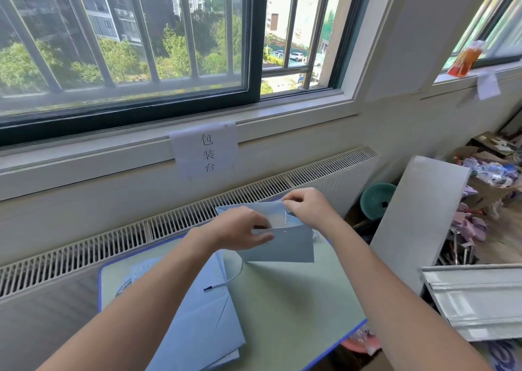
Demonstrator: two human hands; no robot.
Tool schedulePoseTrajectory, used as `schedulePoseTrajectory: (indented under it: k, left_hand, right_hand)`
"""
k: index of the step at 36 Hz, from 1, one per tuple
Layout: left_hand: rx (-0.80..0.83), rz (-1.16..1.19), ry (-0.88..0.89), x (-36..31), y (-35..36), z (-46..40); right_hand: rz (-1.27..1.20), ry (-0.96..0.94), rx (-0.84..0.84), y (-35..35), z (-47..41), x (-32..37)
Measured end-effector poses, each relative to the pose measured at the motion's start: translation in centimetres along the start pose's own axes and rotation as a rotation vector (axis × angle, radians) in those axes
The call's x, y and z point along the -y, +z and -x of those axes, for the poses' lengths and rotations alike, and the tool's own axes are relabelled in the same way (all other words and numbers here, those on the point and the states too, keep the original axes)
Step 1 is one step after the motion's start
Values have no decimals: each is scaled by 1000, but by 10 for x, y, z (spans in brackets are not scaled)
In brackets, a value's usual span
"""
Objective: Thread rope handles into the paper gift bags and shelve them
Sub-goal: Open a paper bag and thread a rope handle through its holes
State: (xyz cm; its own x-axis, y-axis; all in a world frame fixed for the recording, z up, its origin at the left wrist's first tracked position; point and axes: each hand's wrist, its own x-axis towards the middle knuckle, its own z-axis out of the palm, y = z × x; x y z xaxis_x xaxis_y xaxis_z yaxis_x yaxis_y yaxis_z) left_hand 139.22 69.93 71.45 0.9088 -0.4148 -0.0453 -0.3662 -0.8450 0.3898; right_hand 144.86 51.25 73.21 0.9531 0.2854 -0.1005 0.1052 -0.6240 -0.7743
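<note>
The bag (278, 242) is held open above the far part of the mat (296, 294), its mouth up and its long edge running left to right. The right hand (306, 208) pinches the far rim just beside the rope (285, 218), which hangs down inside the mouth — the hole to be threaded probably lies right under those fingers, so this hand is the nearer one. The left hand (243, 232) grips the near wall, thumb outside, fingers curled in. More flat bags (197, 322) lie near-left on the mat, a loose rope end (214, 286) across them. Beyond are a radiator grille (169, 223) and a window (127, 45) — clutter stands to the right.
</note>
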Motion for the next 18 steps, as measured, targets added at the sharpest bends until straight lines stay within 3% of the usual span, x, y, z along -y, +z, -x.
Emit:
schedulePoseTrajectory:
  k: [5, 11, 13, 16, 18]
  left_hand:
    - [-165, -25, -116, 0, 4, -6]
    - [-259, 258, -315, 7, -1, -6]
    - [-301, 350, -383, 11, -1, -6]
    - [-381, 485, -446, 14, 1, -8]
    - [-405, 540, -484, 16, 2, -8]
  right_hand:
    - [-58, -53, -118, 5, -6, 4]
    - [229, -297, -489, 22, -3, -9]
    - [227, -355, -393, 33, 5, -9]
    - [193, -273, 16, 58, 18, -8]
    - [227, -250, 132, 73, 24, -12]
